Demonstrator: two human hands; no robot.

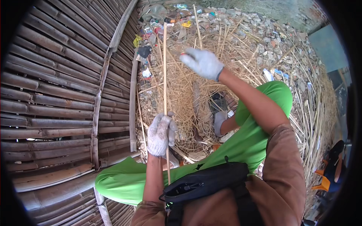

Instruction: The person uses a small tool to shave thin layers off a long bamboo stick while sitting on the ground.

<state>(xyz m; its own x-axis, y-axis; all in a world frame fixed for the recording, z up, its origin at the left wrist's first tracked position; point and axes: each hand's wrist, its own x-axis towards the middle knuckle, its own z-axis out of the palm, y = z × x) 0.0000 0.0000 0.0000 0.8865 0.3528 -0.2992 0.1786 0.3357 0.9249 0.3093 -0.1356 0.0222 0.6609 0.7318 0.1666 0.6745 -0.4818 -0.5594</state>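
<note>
My left hand (158, 133), in a soiled white knit glove, is closed around a long pale bamboo strip (164, 71). The strip runs nearly upright in the picture, from my lap to well beyond the hand. My right hand (203, 63), also gloved, is held out to the right of the strip's far part, apart from it. Its fingers are curled together, and a small red bit shows at their tips; what they hold is mostly hidden. Below both hands lies a heap of thin bamboo shavings (184, 90).
A bamboo slat wall (56, 90) stands close on my left. Another strip (197, 26) lies beyond my right hand, among rubble and litter (264, 37). Long thin strips (307, 124) lie along the right. My green-clad legs (245, 139) and a black bag (207, 180) are near.
</note>
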